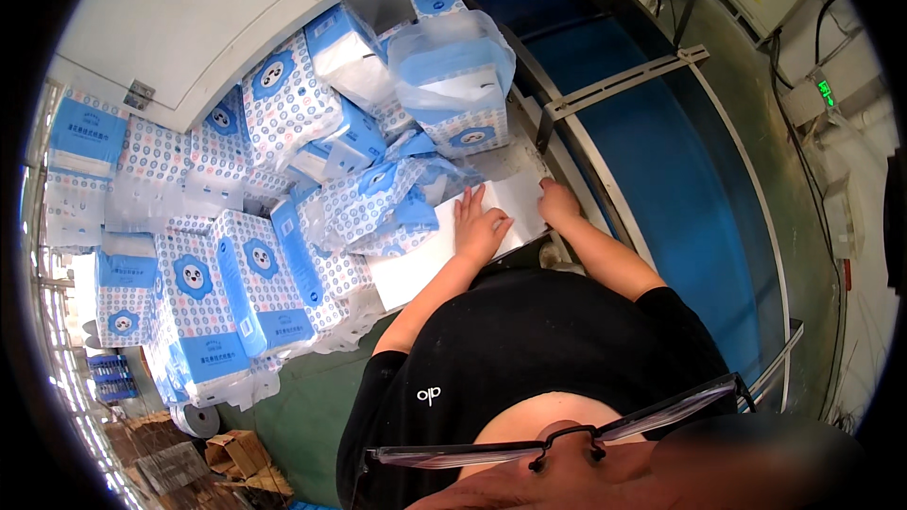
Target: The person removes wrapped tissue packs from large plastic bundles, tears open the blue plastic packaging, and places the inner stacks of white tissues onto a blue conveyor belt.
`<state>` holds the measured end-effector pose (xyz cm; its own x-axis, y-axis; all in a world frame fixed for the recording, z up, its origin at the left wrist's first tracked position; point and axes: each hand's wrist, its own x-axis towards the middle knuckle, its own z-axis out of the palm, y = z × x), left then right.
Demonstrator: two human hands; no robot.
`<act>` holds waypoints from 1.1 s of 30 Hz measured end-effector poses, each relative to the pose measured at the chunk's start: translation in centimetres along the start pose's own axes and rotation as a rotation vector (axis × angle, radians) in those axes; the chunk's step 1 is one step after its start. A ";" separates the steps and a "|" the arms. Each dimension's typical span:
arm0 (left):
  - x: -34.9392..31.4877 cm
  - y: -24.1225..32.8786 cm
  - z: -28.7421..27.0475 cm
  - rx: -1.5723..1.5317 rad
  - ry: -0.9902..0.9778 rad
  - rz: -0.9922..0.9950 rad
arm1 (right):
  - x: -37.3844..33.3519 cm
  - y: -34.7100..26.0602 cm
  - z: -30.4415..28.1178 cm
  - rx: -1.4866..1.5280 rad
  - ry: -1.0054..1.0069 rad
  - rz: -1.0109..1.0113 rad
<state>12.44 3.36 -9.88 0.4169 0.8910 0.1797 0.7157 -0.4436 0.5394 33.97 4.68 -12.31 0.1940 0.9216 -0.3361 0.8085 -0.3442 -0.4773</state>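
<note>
A long white stack of tissue paper [409, 260] lies on the work surface in front of my body. My left hand [480, 229] rests on top of it, fingers laid out over the paper and a little apart. At the stack's right end, my right hand [559, 205] has its fingers bent and closed on the paper edge; the fingertips are partly hidden. Just beyond the stack lies crumpled blue-and-white printed plastic wrap [373, 198], close to my left hand.
Several blue-and-white tissue packs [194, 274] crowd the surface on the left and far side. An opened pack with clear film [463, 85] stands beyond my hands. A blue conveyor belt [661, 161] with a metal crossbar [624, 85] runs along the right. A cardboard box [236, 453] sits lower left.
</note>
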 end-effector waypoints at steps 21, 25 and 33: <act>-0.2 -0.3 -1.1 0.128 -0.079 0.129 | -2.7 -20.6 -19.4 0.320 0.472 -1.014; 0.1 0.1 -1.3 0.124 -0.110 0.126 | 7.2 -26.7 -22.1 -0.366 0.071 -0.916; 0.1 -0.1 -0.7 0.116 -0.109 0.134 | 18.1 -22.8 -13.0 -0.675 -0.235 -0.501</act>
<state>12.01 3.58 -9.34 0.5662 0.8105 0.1504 0.7067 -0.5712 0.4175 26.27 31.57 3.03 -0.3323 0.8497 -0.4094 0.9386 0.3404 -0.0552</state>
